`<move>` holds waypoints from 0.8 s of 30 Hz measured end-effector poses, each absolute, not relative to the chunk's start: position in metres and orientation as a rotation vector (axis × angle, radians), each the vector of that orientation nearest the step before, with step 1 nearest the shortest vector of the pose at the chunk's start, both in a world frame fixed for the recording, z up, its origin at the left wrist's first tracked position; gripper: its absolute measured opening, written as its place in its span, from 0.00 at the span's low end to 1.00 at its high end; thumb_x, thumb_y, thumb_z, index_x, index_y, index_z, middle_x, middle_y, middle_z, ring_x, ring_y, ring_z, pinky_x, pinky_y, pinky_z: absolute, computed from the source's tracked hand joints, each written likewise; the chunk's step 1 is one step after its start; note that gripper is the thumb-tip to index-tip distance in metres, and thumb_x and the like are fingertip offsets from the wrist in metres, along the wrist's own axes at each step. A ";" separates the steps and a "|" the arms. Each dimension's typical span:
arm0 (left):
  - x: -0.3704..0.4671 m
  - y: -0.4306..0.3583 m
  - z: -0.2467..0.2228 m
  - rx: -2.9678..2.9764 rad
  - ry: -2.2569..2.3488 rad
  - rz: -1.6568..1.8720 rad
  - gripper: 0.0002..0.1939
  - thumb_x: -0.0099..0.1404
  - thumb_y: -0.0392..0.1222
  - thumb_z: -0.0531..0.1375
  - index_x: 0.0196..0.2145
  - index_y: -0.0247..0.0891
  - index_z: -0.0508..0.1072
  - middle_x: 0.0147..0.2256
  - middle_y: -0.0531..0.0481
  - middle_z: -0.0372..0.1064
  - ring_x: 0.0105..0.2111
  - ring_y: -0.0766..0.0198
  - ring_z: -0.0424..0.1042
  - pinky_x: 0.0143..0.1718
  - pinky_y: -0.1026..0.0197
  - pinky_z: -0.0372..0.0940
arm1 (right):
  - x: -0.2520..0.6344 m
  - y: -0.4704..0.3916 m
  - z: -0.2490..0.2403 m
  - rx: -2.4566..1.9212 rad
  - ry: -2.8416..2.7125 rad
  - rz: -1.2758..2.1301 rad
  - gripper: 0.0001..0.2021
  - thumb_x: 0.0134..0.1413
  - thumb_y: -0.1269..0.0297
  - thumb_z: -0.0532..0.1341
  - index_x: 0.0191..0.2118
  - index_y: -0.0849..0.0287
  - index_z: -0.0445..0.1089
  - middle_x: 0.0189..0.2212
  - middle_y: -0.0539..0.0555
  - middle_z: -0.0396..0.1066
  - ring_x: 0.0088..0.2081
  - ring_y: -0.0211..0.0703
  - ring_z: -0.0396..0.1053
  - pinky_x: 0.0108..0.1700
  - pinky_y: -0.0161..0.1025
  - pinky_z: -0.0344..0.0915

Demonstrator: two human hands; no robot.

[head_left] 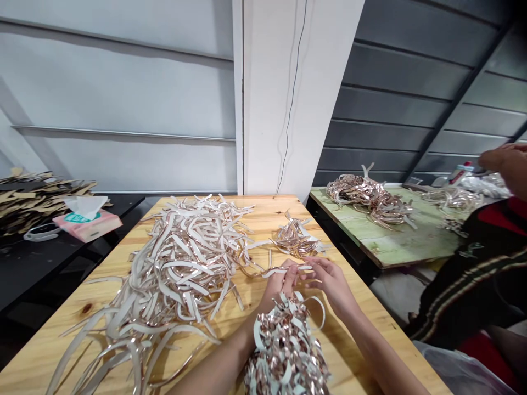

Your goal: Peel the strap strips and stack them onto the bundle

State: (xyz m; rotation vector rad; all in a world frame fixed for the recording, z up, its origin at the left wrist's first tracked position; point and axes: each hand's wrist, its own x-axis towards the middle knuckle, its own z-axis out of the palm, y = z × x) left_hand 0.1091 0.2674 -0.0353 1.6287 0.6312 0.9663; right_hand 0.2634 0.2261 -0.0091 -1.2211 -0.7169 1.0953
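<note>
Pale flat strip (pixel 275 270), just below and right of center, pinched in the left hand (pixel 284 281); right hand (pixel 329 278) loosely curled at its tip, can't tell if gripping. Crinkly white-and-copper bundle (pixel 288 351) bottom center, glossy curly pile (pixel 193 258) left on knotty wood surface (pixel 87 307). Far-left pink tissue pack (pixel 93 227): label unreadable.

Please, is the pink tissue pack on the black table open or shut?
Open: a white tissue sticks out of the top of the pink pack.

A workshop: wooden table (pixel 272 208), green table (pixel 391 245), heaps of shiny strips (pixel 191 266)
</note>
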 end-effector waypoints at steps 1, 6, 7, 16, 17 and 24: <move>0.109 0.269 -0.036 1.600 0.656 0.992 0.25 0.74 0.63 0.47 0.34 0.40 0.67 0.26 0.54 0.60 0.24 0.65 0.59 0.28 0.59 0.56 | 0.262 0.226 -0.007 -1.206 -0.717 1.127 0.16 0.46 0.54 0.74 0.38 0.59 0.78 0.32 0.56 0.81 0.27 0.46 0.77 0.27 0.39 0.73; 0.109 0.274 -0.035 1.476 0.745 1.082 0.25 0.73 0.66 0.47 0.35 0.42 0.65 0.24 0.56 0.57 0.22 0.65 0.57 0.25 0.60 0.54 | 0.252 0.223 0.000 -1.043 -0.755 1.315 0.20 0.53 0.47 0.70 0.32 0.63 0.78 0.28 0.59 0.79 0.27 0.45 0.75 0.28 0.38 0.71; 0.109 0.275 -0.034 1.461 0.747 1.089 0.25 0.73 0.66 0.46 0.35 0.42 0.65 0.24 0.56 0.57 0.21 0.64 0.57 0.25 0.60 0.54 | 0.250 0.223 0.000 -1.030 -0.792 1.276 0.19 0.52 0.48 0.72 0.32 0.62 0.78 0.27 0.58 0.79 0.28 0.44 0.75 0.30 0.37 0.71; 0.111 0.276 -0.036 1.493 0.727 1.055 0.25 0.72 0.67 0.46 0.32 0.43 0.62 0.24 0.55 0.57 0.22 0.63 0.58 0.25 0.59 0.55 | 0.249 0.224 -0.007 -1.041 -0.835 1.159 0.18 0.46 0.49 0.76 0.34 0.60 0.81 0.30 0.56 0.80 0.33 0.45 0.75 0.37 0.39 0.72; 0.111 0.276 -0.037 1.504 0.728 1.047 0.25 0.72 0.67 0.47 0.32 0.43 0.62 0.24 0.54 0.57 0.22 0.63 0.58 0.25 0.59 0.55 | 0.249 0.225 -0.007 -1.032 -0.813 1.174 0.17 0.46 0.50 0.77 0.33 0.60 0.81 0.30 0.56 0.80 0.33 0.45 0.75 0.38 0.39 0.72; 0.110 0.272 -0.038 1.572 0.679 0.984 0.26 0.74 0.65 0.47 0.37 0.40 0.67 0.25 0.54 0.58 0.24 0.65 0.57 0.26 0.61 0.54 | 0.260 0.229 -0.014 -1.032 -0.487 1.219 0.06 0.47 0.64 0.73 0.30 0.59 0.79 0.27 0.53 0.76 0.29 0.40 0.71 0.32 0.35 0.70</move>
